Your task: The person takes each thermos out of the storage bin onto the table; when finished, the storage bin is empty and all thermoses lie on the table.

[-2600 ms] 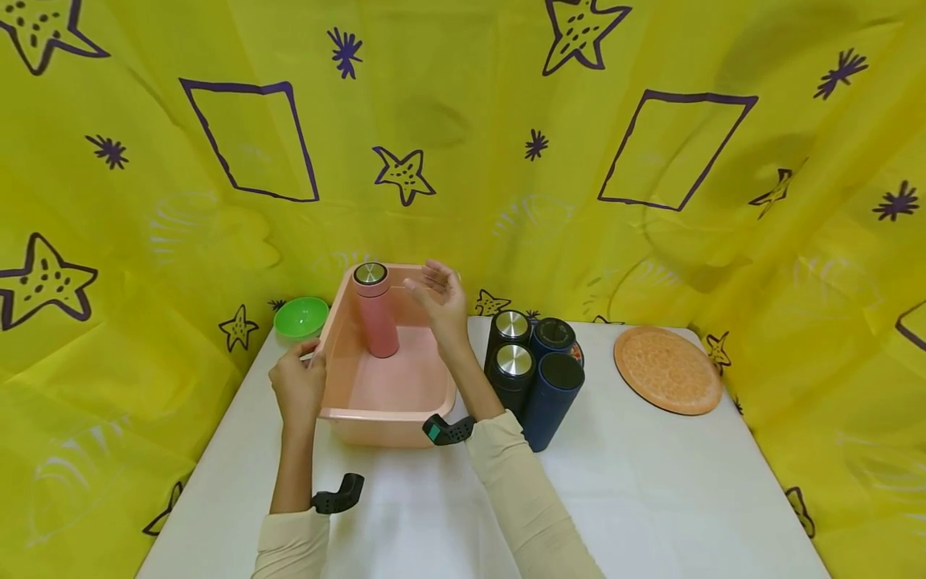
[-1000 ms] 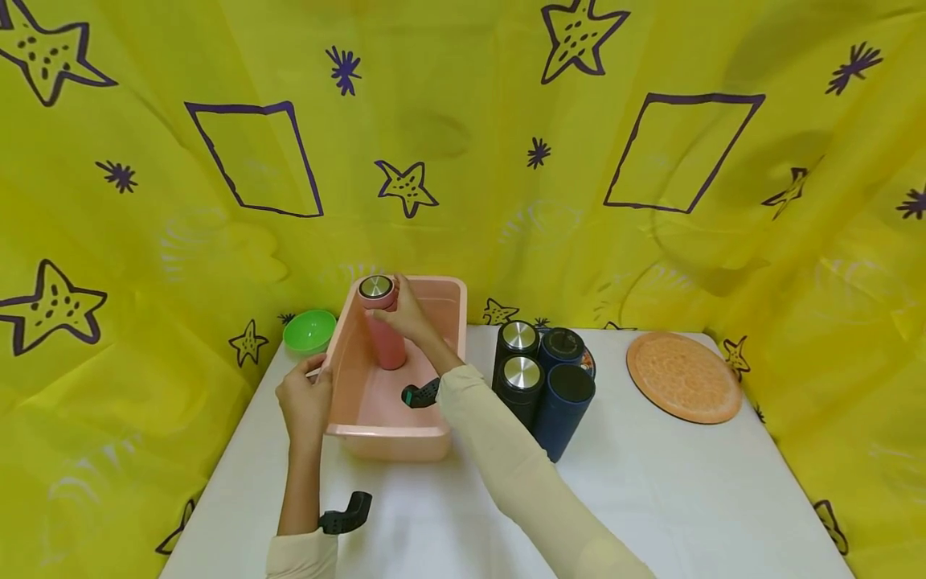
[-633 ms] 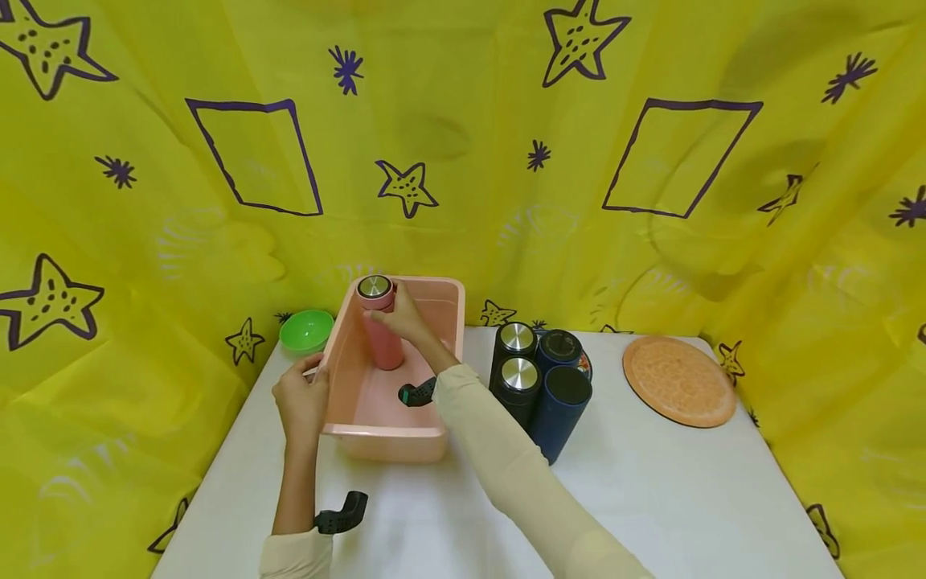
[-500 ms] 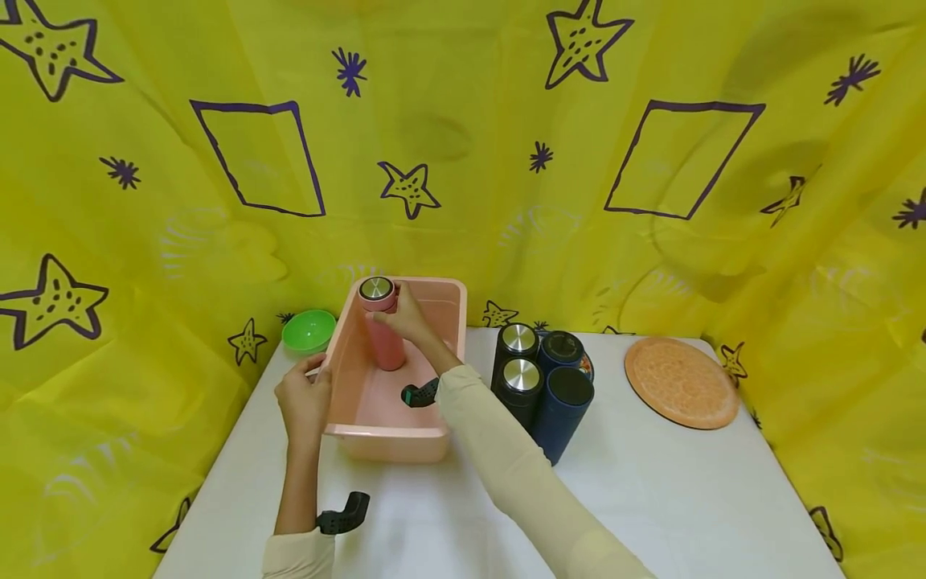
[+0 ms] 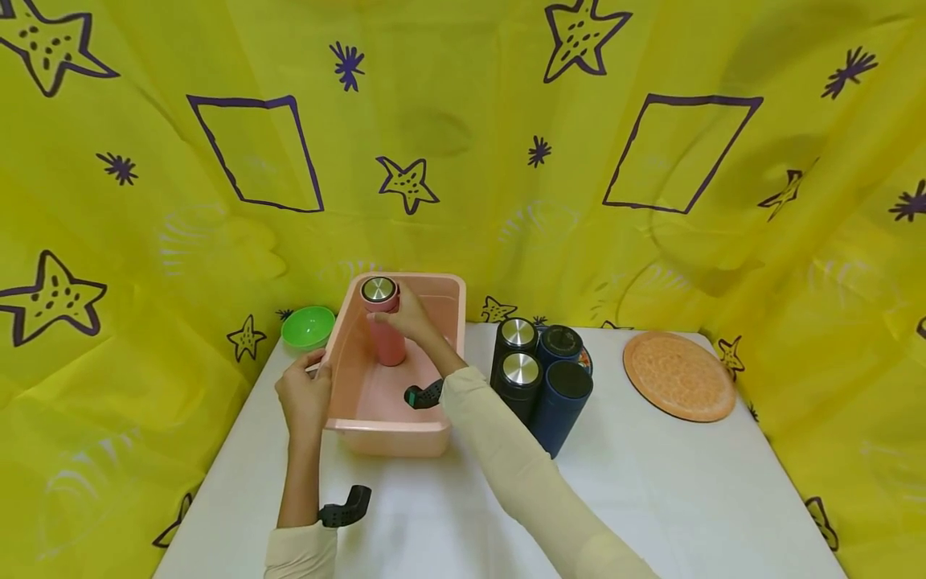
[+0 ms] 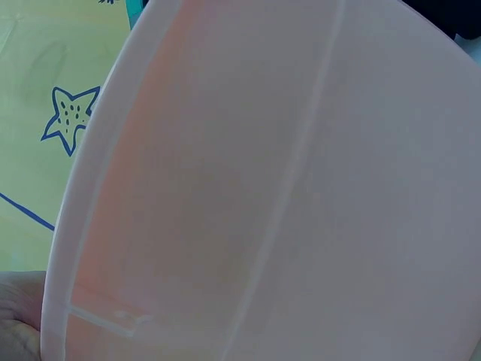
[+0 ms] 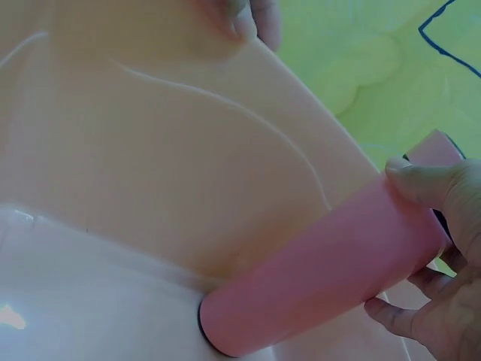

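White table (image 5: 651, 482) — right hand (image 5: 412, 316) grips pink flask (image 5: 387, 342).

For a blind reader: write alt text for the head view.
A person's right hand grips a pink flask standing upright in a pink tub, while the left hand holds the tub's left rim. Four dark flasks, a green bowl and an orange plate share the white table.

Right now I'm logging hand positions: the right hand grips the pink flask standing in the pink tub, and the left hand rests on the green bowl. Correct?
Partly. The left hand holds the pink tub's rim, not the green bowl, per the head view. The right hand does grip the pink flask.
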Available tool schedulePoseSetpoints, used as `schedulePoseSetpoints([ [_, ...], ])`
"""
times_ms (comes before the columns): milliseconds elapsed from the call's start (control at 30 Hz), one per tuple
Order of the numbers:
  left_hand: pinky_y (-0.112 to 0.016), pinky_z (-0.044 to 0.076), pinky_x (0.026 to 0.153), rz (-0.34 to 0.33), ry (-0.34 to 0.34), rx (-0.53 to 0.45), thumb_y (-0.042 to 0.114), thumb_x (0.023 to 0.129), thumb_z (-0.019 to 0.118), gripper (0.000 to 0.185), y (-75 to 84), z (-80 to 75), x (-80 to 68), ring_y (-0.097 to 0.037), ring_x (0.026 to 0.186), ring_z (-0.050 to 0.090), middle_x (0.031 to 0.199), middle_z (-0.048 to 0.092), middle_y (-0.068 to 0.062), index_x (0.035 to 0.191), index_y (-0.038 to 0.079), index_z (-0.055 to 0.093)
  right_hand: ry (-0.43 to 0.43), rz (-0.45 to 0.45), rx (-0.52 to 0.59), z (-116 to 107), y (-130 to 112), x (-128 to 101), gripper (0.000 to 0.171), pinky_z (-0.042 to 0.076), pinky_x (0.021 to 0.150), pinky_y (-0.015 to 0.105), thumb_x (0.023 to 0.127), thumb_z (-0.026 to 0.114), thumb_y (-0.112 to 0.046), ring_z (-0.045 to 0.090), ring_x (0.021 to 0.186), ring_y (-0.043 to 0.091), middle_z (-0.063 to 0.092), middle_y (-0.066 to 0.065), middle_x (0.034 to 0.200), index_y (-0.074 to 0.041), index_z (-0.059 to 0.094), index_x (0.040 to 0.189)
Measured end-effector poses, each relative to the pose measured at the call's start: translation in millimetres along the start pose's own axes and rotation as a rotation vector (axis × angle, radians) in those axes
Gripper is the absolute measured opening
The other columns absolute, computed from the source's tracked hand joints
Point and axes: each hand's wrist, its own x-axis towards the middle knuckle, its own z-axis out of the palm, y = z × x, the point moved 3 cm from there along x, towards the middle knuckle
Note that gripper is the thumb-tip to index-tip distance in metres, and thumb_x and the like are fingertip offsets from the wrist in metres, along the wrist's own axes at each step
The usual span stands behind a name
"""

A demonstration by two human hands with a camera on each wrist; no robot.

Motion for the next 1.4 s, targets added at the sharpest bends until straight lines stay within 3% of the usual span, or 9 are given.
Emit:
schedulePoseSetpoints([
  [567, -0.049, 0.058, 0.078, -0.028, -0.021, -0.001, 0.010, 0.094, 0.060, 0.028, 1.3, 0.8, -1.0, -0.037, 0.099, 0.070, 0.116, 0.068, -0.026, 0.119, 0.000, 0.068, 0.085, -0.055, -0.096, -9.4, -3.2, -4.6, 0.071, 0.044, 0.108, 0.037, 0.081, 0.079, -0.015, 0.053, 0.128, 0.028, 0.054, 0.016, 0.137, 0.000, 0.040, 0.139],
  [800, -0.051, 0.057, 0.080, -0.011, -0.015, 0.003, 0.010, 0.094, 0.059, 0.029, 0.3, 0.0, 0.0, -0.037, 0.100, 0.070, 0.118, 0.067, -0.024, 0.120, -0.001, 0.067, 0.098, -0.104, -0.095, -17.1, -23.2, -9.1, 0.072, 0.046, 0.106, 0.036, 0.082, 0.079, -0.018, 0.054, 0.127, 0.026, 0.055, 0.015, 0.136, -0.001, 0.039, 0.139],
  [1033, -0.050, 0.056, 0.084, -0.042, -0.041, 0.001, 0.011, 0.096, 0.058, 0.030, -0.6, -0.7, 0.2, -0.037, 0.104, 0.068, 0.123, 0.066, -0.023, 0.123, -0.001, 0.065, 0.116, -0.151, -0.096, -24.8, -43.4, -15.6, 0.069, 0.045, 0.106, 0.036, 0.082, 0.079, -0.018, 0.054, 0.127, 0.026, 0.055, 0.015, 0.136, -0.001, 0.041, 0.137],
  [1400, -0.048, 0.057, 0.079, -0.013, -0.018, 0.013, 0.011, 0.095, 0.058, 0.029, 0.1, 0.2, 0.0, -0.036, 0.100, 0.070, 0.118, 0.068, -0.023, 0.120, -0.001, 0.067, 0.155, -0.213, -0.076, -41.8, -65.8, -30.8, 0.072, 0.046, 0.105, 0.039, 0.082, 0.079, -0.024, 0.053, 0.128, 0.025, 0.056, 0.015, 0.136, -0.001, 0.041, 0.139],
])
